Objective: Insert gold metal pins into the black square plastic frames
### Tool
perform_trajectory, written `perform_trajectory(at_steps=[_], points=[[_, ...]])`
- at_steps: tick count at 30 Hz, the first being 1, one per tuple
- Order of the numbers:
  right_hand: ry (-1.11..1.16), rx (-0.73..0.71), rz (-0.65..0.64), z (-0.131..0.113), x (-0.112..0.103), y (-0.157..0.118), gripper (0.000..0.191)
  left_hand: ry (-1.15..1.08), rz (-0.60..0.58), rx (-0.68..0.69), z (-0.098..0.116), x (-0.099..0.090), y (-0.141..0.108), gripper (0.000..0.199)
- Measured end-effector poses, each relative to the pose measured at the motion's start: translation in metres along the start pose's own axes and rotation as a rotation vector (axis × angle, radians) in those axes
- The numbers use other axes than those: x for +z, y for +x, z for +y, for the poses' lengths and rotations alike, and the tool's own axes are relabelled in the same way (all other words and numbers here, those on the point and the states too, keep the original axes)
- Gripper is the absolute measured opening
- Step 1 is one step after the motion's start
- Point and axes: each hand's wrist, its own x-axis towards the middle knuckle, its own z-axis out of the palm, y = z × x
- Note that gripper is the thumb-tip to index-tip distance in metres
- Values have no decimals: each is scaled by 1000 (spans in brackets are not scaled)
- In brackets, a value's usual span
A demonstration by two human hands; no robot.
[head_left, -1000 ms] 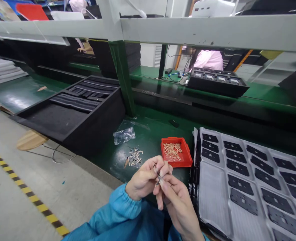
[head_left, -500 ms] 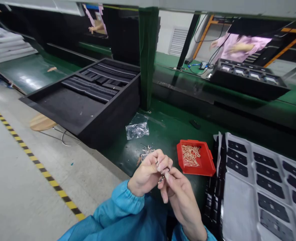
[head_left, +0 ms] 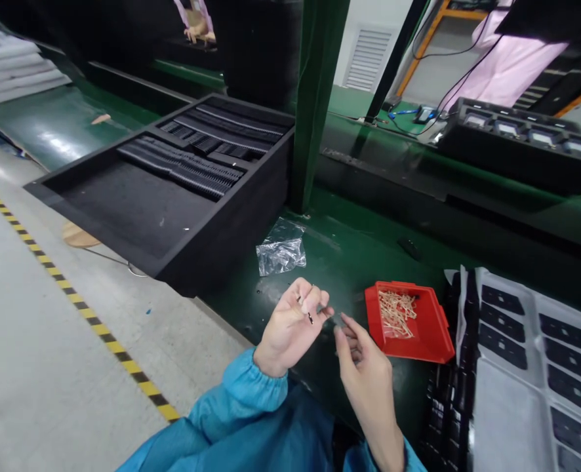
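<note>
Small dark part [head_left: 311, 318], one or perhaps two, was in our left hand [head_left: 290, 331], above the green table [head_left: 364, 229]. It showed at two spots among the fingers (we could not tell whether these were ends of a single piece).

We counted one red tray [head_left: 431, 324] just beyond our right hand [head_left: 366, 367], one clear plastic bag [head_left: 281, 255] and one small black object [head_left: 409, 249]. Pale strips [head_left: 396, 314] lay heaped in the red tray, too tangled to number. On the right was one white tray [head_left: 507, 413], with three black plates [head_left: 501, 323] in one column and at least four in the next. On the left we saw one large black box [head_left: 123, 196].

Our left hand was raised, palm partly toward us, its fingers curled and grasping the part. Our right hand sat lower, near the left but apart, thumb and forefinger pointing up toward it; whether their tips pinched anything, we could not tell.
</note>
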Motion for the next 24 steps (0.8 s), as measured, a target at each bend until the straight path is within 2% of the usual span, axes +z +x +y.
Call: perform_trajectory(at_steps=[2, 3, 7, 9, 16, 24], points=[[-24, -25, 35, -8, -1, -1, 38, 42, -8, 7, -1, 0, 0, 50], [4, -30, 7, -14, -2, -4, 35, 66, -14, 8, -2, 1, 0, 50], [324, 91, -326, -39, -3, -12, 36, 144, -37, -21, -7, 6, -1, 49], [490, 160, -429, -43, -2, -13, 35, 155, -35, -51, -9, 8, -3, 48], [767, 168, -440, -39, -4, -16, 22, 79, -63, -142, -16, 13, -8, 47], [886, 204, -474, -42, -17, -20, 24, 93, -72, -148, -23, 21, -16, 48]])
